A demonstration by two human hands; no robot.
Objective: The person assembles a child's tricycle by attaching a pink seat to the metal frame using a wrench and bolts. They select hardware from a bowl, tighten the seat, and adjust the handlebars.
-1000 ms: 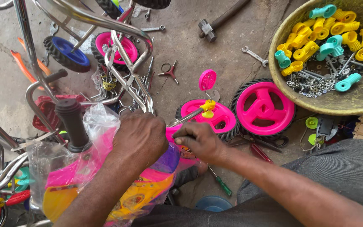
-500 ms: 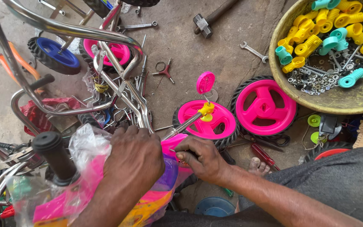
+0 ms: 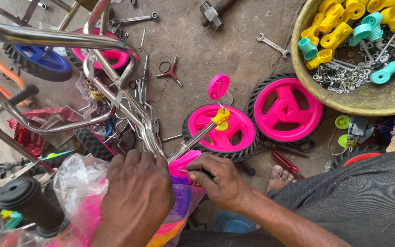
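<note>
Down at the lower centre of the frame, the left hand [image 3: 136,196] is closed over a clear plastic-wrapped pink and purple plastic part [image 3: 179,206], pressing on it, while the right hand [image 3: 218,180] pinches a thin tool [image 3: 186,171] at its edge. Just above, a chrome rod with a yellow plastic cap [image 3: 206,130] lies across a pink plastic wheel with black tyre [image 3: 220,130]
</note>
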